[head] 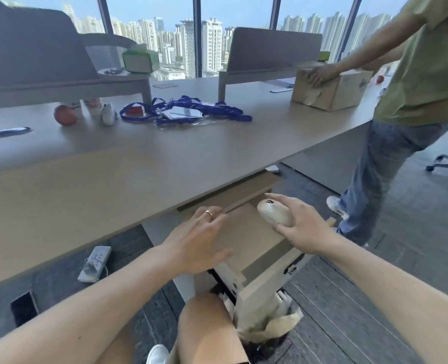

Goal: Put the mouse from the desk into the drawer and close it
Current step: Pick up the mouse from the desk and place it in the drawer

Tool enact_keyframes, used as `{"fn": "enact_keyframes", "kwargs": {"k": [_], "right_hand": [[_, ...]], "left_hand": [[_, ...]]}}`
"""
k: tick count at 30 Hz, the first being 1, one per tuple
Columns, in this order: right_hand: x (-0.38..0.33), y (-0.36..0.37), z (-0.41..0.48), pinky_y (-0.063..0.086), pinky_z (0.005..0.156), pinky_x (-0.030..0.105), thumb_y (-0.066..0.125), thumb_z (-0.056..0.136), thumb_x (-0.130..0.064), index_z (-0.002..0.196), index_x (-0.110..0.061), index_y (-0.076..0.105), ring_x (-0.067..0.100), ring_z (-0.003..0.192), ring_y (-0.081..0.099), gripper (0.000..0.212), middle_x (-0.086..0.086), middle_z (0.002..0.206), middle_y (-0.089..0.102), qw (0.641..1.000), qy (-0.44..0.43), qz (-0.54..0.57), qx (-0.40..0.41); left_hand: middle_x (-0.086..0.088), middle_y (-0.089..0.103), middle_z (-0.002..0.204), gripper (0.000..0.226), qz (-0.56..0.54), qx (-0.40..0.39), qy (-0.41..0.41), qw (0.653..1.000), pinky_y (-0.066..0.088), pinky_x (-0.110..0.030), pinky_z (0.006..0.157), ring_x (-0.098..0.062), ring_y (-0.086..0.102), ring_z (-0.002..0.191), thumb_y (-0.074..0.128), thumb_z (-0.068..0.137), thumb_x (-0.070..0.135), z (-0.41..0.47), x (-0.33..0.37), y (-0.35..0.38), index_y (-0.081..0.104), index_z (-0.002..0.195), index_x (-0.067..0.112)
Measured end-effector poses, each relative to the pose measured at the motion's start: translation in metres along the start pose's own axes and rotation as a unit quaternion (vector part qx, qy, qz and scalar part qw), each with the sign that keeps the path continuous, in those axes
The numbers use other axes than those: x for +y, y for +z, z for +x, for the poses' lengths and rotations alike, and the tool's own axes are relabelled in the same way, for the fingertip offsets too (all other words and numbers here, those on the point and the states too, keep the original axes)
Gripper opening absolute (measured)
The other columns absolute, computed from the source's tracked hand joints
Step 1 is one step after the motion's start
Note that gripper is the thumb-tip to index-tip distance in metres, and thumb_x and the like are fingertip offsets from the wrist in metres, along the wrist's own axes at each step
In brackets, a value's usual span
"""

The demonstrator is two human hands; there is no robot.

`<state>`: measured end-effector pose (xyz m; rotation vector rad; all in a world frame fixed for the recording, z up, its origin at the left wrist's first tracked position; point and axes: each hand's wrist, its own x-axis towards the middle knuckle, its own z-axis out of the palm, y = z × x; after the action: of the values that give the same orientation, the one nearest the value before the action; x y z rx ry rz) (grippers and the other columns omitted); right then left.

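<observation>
My right hand (pixel 300 227) holds a cream-white mouse (pixel 272 212) in the air, just above the right side of the drawer unit. The drawer (pixel 246 232) sticks out from under the desk edge, and its beige inside shows between my two hands. My left hand (pixel 196 240) hovers over the drawer's left part with the fingers spread and a ring on one finger; it grips nothing. The desk (pixel 139 164) stretches across the view above the drawer.
On the desk lie blue lanyards (pixel 191 111), an orange fruit (pixel 64 114) and small bottles. Another person (pixel 401 106) stands at the right with a hand on a cardboard box (pixel 330 90). A power strip (pixel 94 262) lies on the floor. My knee (pixel 207 327) is below the drawer.
</observation>
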<state>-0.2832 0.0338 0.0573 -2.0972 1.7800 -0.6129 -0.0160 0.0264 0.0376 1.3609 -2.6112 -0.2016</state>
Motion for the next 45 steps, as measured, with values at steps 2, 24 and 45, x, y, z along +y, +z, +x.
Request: {"fn": "enact_keyframes", "kwargs": {"k": [2,24,45], "right_hand": [[0.006,0.014,0.003,0.041,0.1,0.029,0.068,0.084,-0.028,0.144,-0.038,0.045,0.016,0.119,0.055,0.066,-0.004,0.137,0.058,0.999,0.025,0.028,-0.03],[0.026,0.133,0.079,0.042,0.105,0.044,0.063,0.087,-0.022,0.151,-0.04,0.027,0.032,0.127,0.045,0.076,0.008,0.138,0.034,0.96,0.061,-0.142,-0.232],[0.034,0.145,0.08,0.045,0.101,0.049,0.064,0.087,-0.018,0.15,-0.04,0.026,0.033,0.129,0.04,0.077,0.009,0.14,0.03,0.953,0.06,-0.174,-0.242]], "left_hand": [[-0.005,0.024,0.162,0.095,0.005,-0.021,-0.035,0.999,0.03,-0.048,0.116,-0.025,0.023,0.146,0.055,0.083,0.07,0.007,-0.005,0.007,0.021,0.156,0.02],[-0.001,0.024,0.157,0.122,0.136,0.035,-0.082,0.987,0.024,-0.048,0.104,-0.024,0.025,0.136,0.05,0.058,0.093,0.03,-0.029,0.047,0.022,0.15,0.019],[-0.003,0.018,0.162,0.126,0.148,0.02,-0.087,0.985,0.022,-0.051,0.111,-0.026,0.019,0.141,0.046,0.06,0.094,0.029,-0.026,0.048,0.013,0.154,0.018]]}}
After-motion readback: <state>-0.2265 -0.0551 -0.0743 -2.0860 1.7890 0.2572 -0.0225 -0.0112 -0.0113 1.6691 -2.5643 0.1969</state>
